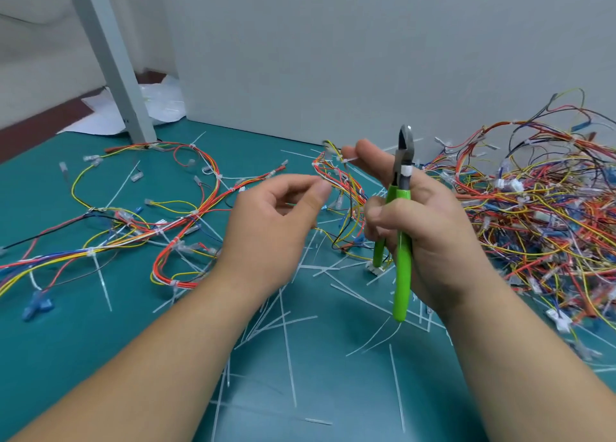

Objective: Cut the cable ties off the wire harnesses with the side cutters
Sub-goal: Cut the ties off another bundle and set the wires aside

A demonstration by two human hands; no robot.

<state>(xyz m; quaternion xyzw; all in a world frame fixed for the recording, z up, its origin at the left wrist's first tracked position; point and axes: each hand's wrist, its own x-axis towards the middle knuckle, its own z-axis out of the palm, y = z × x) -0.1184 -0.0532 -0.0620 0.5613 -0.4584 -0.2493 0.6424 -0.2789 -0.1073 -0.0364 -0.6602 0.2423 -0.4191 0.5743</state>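
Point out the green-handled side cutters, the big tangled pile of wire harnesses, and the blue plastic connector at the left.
Green-handled side cutters [402, 275], head view, on the longer handle.
Big tangled pile of wire harnesses [546, 215], head view, mid-pile.
Blue plastic connector [37, 303], head view, on its body.

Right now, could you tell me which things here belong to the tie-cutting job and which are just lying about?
Job: side cutters in right hand; held harness; harness pile; left hand.
Lying about: white paper; grey post.
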